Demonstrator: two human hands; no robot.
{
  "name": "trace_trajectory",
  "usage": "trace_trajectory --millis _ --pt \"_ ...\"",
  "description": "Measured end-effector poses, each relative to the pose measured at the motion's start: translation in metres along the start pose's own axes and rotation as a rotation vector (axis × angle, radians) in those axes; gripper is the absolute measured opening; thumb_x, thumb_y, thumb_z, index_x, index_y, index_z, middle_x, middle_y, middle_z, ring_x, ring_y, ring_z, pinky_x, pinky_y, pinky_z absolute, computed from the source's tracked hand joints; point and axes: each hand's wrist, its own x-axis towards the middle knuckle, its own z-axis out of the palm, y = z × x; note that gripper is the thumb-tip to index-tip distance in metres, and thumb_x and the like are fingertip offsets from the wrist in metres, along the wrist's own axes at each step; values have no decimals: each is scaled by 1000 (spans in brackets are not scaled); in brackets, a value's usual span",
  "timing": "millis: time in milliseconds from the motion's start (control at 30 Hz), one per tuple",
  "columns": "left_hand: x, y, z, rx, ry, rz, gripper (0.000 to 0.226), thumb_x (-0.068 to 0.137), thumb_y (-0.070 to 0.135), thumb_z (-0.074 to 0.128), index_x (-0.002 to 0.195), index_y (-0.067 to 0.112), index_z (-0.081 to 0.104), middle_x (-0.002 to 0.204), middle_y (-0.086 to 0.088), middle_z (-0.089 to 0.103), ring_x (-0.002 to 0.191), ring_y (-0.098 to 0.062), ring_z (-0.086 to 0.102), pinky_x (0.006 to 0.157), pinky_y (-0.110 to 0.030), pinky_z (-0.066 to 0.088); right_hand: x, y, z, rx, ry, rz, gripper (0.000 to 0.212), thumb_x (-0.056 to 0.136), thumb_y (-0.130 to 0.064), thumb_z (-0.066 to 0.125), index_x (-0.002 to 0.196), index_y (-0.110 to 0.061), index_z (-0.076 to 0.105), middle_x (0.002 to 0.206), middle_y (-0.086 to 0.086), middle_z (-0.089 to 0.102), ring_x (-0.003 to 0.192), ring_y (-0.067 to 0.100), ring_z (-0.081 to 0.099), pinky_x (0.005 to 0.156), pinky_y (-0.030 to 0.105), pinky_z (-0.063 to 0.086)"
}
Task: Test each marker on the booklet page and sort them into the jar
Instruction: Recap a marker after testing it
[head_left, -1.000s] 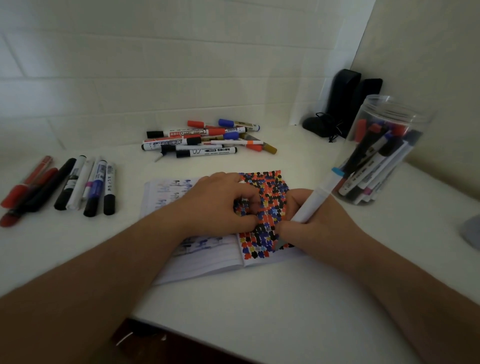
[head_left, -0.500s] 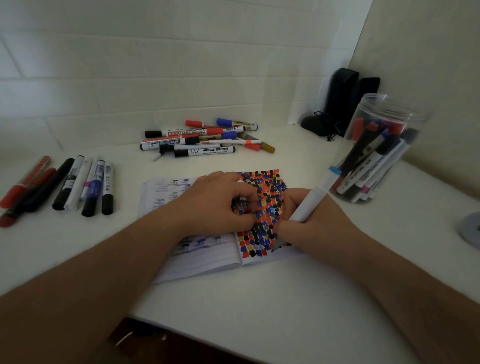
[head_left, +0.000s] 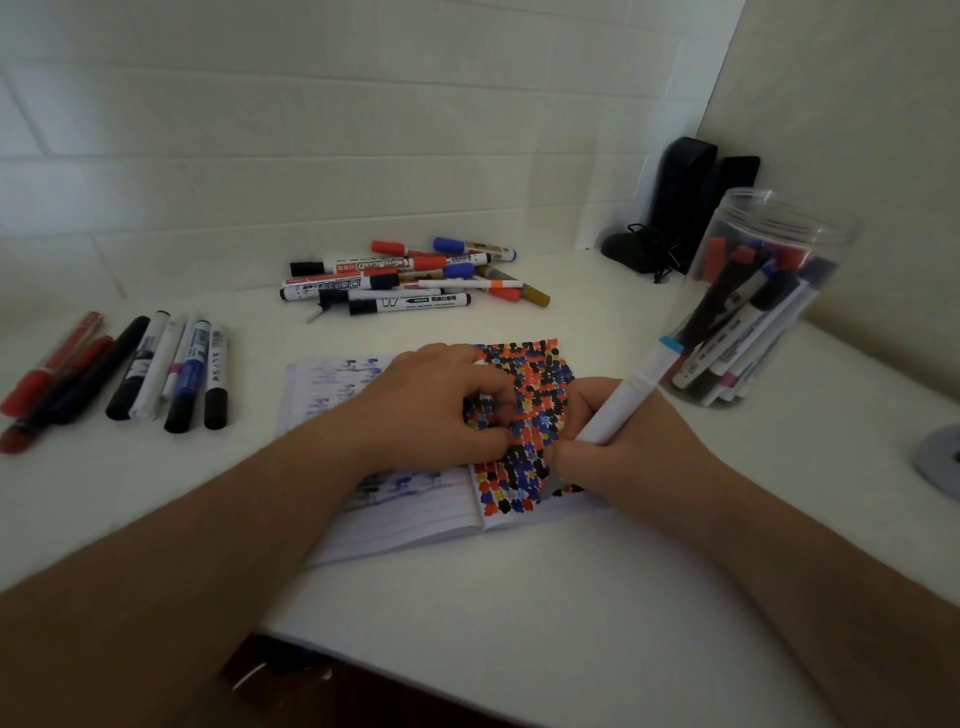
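Observation:
An open booklet (head_left: 410, 514) lies on the white table, its right page crowded with red, black, blue and yellow blotches. My right hand (head_left: 623, 452) grips a white marker (head_left: 631, 395) with a light blue tail end. Its tip is down on the lower part of that page, hidden by my fingers. My left hand (head_left: 441, 400) rests on the booklet's middle with fingers curled; a small pale piece, seemingly the marker's cap, peeks out by the index finger. A clear plastic jar (head_left: 779, 218) with several markers inside stands just right of the booklet.
A loose pile of markers (head_left: 410, 280) lies behind the booklet near the tiled wall. A row of markers (head_left: 156, 369) lies at the left. Two black upright objects (head_left: 680, 197) fill the back corner. A grey round thing (head_left: 940, 457) sits at the right edge.
Both hands stay on the booklet. The marker in my right hand has shifted only slightly over the coloured page.

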Motion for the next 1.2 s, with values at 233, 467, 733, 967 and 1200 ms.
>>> trace_trajectory --millis 233,467,733,967,1200 --pt "-1 0 0 5 0 6 19 74 68 58 87 54 54 93 16 51 91 -4 46 77 -31 39 0 2 1 31 10 -11 31 78 -9 79 67 -5 51 62 14 51 57 14 50 55 21 47" --pt "-6 5 0 -40 46 29 35 109 28 34 133 51 44 125 13 62 113 -9 53 95 -38 44 3 0 -6 111 -47 -6 28 80 -4 77 66 -5 53 56 10 50 52 16 49 50 28 44" --pt "-9 9 -3 -309 76 -32 14 105 43 45 112 30 44 106 18 72 100 5 63 87 -28 54 12 5 -28 672 89 -13 40 68 -46 92 84 -19 68 68 8 59 57 15 52 49 22 44" --pt "-8 9 -2 -175 68 -19 15 101 43 57 111 33 54 97 16 59 87 -2 53 70 -26 42 12 14 -27 690 12 42 30 79 -21 51 95 -5 72 79 21 68 60 25 57 49 27 47" --pt "-7 9 -1 -145 88 8 14 100 43 59 111 35 55 93 16 57 82 -3 51 66 -24 38 14 14 -22 639 22 66 29 83 -21 52 102 -5 68 85 23 71 61 27 58 56 32 48"
